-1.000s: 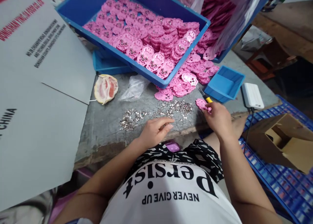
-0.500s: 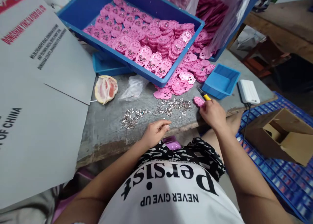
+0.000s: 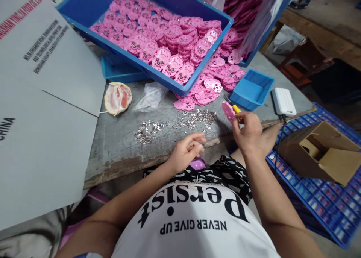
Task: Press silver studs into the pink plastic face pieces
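Between the thumb and fingers of my right hand [image 3: 248, 132] is a flat pink plastic piece [image 3: 228, 111], tilted up off the table. Just behind it lies a screwdriver with a yellow handle [image 3: 236, 108], partly hidden by that hand. My left hand [image 3: 189, 151] hovers over the table's front edge, fingers loosely apart and nothing in them. Beyond it small shiny metal parts [image 3: 199, 119] are scattered on the grey tabletop [image 3: 121, 137]. Loose pink pieces [image 3: 203, 94] lie heaped behind these parts.
A large blue tray [image 3: 180, 88] holds rows and stacks of pink pieces with metal parts on them. A small blue box [image 3: 252, 89] and a white power bank [image 3: 283, 101] are at right. A big carton [image 3: 56, 130] stands left, near a clear plastic bag [image 3: 150, 96].
My right hand has lifted the pink piece from the table and tilted it up. My left hand has moved slightly right, its fingers spreading. The view has shifted a little.
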Demonstrator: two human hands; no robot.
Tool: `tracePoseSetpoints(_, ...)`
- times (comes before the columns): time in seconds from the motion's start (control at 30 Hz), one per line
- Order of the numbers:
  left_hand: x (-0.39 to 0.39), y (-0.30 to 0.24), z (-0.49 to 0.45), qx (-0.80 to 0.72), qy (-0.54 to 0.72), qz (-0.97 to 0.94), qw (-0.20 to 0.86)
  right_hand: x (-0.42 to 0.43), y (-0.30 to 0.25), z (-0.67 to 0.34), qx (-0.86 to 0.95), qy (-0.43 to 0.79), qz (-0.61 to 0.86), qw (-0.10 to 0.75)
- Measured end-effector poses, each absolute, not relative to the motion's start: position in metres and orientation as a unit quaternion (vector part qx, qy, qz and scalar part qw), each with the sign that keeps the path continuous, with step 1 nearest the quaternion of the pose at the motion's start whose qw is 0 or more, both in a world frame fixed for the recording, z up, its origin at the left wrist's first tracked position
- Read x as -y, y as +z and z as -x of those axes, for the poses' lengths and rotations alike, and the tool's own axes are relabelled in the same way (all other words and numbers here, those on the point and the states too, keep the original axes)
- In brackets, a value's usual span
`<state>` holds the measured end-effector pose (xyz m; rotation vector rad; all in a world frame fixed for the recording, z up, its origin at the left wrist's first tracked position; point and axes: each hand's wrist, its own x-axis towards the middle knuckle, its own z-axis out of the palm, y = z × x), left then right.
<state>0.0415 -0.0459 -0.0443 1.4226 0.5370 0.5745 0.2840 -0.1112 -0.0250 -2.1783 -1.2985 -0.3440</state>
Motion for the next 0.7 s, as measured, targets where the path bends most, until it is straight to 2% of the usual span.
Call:
tracePoseSetpoints(0.17,0.057,-0.021,-0.069,-0.239,0.28,-0.468,0.803,0.124,-0.024,-0.212,0.625,-0.043,0.696,0.35)
tracePoseSetpoints(0.3,0.054,-0.021,-0.073,-0.29,0.302,-0.405,0.813,0.129,-0.04,-0.185,0.674,-0.031,0.601,0.428)
tracePoseSetpoints(0.4,0.05,-0.026,-0.065,-0.348,0.323,-0.371,0.798,0.127,-0.05,-0.202,0.619,-0.02,0.625,0.476)
tracePoseSetpoints(0.43,0.048,-0.027,-0.062,-0.359,0.324,-0.368,0.794,0.125,-0.053,-0.212,0.592,-0.017,0.659,0.463)
tracePoseSetpoints(0.6,0.043,-0.018,-0.052,-0.358,0.295,-0.391,0.794,0.106,-0.061,-0.246,0.584,0.011,0.77,0.256)
tracePoseSetpoints(0.7,0.04,-0.015,-0.049,-0.36,0.284,-0.4,0.793,0.099,-0.063,-0.248,0.603,-0.01,0.77,0.208)
